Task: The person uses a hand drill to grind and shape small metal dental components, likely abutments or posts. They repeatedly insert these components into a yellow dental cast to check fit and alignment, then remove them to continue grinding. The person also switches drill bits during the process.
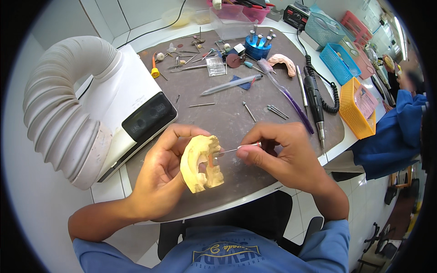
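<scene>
In my left hand (pixel 161 175) is a yellow plaster dental model (pixel 195 164), curved like a jaw arch and held up on its side over the near part of the brown mat. A small reddish-orange patch shows among its teeth. My right hand (pixel 280 157) pinches the short silver handle of a thin pointed dental hand tool (pixel 249 146). The tool's fine shaft points left and its tip reaches the tooth side of the model. Whether the tip touches the plaster I cannot tell.
A white box with a ribbed hose (pixel 63 104) stands left. On the brown mat (pixel 191 120) lie a purple toothbrush (pixel 291 100), a handpiece (pixel 314 100), a pink dental arch (pixel 282 63), loose burs and a blue bur holder (pixel 257 48). Colored baskets line the right; a person in blue (pixel 391 136) is beyond.
</scene>
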The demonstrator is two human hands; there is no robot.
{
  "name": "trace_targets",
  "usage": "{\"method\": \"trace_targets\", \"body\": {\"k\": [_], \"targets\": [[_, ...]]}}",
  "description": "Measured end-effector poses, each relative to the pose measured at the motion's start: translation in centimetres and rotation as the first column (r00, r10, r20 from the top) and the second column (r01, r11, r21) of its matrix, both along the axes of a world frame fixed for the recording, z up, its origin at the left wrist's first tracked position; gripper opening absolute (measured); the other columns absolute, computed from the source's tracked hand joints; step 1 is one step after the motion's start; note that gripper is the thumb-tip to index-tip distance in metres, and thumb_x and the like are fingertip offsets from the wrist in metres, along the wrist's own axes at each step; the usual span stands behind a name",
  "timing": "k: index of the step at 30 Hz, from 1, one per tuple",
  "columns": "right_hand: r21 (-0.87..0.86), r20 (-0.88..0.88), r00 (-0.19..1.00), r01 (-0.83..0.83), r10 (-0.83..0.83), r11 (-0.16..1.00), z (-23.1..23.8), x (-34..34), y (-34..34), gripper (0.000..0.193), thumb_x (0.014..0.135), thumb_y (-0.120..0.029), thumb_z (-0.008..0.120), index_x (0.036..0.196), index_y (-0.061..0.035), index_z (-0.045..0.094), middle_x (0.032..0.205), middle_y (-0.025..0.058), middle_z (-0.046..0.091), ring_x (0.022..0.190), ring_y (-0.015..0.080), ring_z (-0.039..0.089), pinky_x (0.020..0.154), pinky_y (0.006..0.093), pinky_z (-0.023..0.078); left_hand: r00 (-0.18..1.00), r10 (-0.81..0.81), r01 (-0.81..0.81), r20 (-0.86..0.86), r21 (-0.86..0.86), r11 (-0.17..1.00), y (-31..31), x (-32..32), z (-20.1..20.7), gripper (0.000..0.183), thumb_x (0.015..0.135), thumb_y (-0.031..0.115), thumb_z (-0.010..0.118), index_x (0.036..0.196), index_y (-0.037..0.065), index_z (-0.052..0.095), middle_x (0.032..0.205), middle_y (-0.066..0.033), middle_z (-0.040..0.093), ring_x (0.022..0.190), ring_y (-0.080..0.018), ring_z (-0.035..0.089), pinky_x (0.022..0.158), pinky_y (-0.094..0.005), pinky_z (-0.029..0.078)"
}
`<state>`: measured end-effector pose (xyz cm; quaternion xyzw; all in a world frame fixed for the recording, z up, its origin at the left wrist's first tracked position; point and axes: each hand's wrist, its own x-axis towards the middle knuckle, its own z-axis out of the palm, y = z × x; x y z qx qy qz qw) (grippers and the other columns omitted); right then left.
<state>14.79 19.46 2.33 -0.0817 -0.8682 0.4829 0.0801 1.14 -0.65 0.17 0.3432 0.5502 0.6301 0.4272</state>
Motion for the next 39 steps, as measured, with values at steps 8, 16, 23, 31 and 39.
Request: {"method": "trace_targets", "body": {"k": [8,16,23,31,39], "targets": [[-0.017,-0.179,0.981,0.073,-0.075,0.997,0.0,-0.2,-0.8,0.019,0.084,-0.018,0.077,0.089,-0.0015,0.068,0.071,0.0071,0.066,0.059,0.013,0.064,0.051,0.026,0.045,1.0,0.008,-0.008,0.01,0.017,1.0,0.2,0.1,-0.2,0.042,0.094,0.015,0.065,0.128,0.007,0.042,0.116,-0.0088,0.059,0.113,-0.0187,0.061,0.097,-0.0348,0.051],[0.033,-0.017,1.0,0.006,-0.005,0.999,-0.3,0.3,0.4,0.018,0.084,-0.017,0.077,0.088,-0.0015,0.068,0.071,0.0039,0.065,0.058,0.0081,0.058,0.051,0.0228,0.041,1.0,0.002,-0.001,-0.026,0.023,1.0,0.2,0.0,-0.1,0.042,0.095,0.014,0.064,0.13,0.007,0.041,0.118,-0.0095,0.059,0.115,-0.02,0.061,0.097,-0.0358,0.051],[0.028,-0.118,0.991,0.064,-0.06,0.998,-0.5,0.5,0.5,0.011,0.083,-0.011,0.075,0.086,-0.0025,0.069,0.079,0.0007,0.067,0.065,0.0053,0.057,0.055,0.0206,0.042,0.999,0.008,-0.009,0.039,0.021,1.0,0.4,0.2,0.1,0.043,0.096,0.013,0.063,0.131,0.007,0.04,0.118,-0.0114,0.06,0.113,-0.0202,0.061,0.096,-0.0358,0.051],[0.256,-0.236,0.962,0.195,-0.134,0.947,-0.3,0.8,1.5,0.012,0.082,-0.009,0.074,0.089,-0.0009,0.068,0.076,0.0067,0.066,0.06,0.0118,0.059,0.056,0.0261,0.047,0.937,0.11,-0.086,-0.331,0.087,0.992,1.4,-0.5,0.8,0.038,0.096,0.006,0.058,0.133,0.005,0.049,0.114,-0.01,0.059,0.105,-0.0118,0.059,0.089,-0.0273,0.05],[0.23,-0.254,0.946,0.261,-0.201,0.938,-0.4,1.9,2.7,0.013,0.082,-0.009,0.074,0.087,0.0001,0.068,0.077,0.0079,0.067,0.06,0.0123,0.06,0.057,0.0264,0.047,0.463,-0.095,-0.062,-0.881,-0.139,0.988,6.4,-2.1,4.1,0.036,0.092,-0.001,0.057,0.128,0.002,0.059,0.102,-0.014,0.06,0.086,-0.0236,0.062,0.078,-0.0296,0.051]]}}
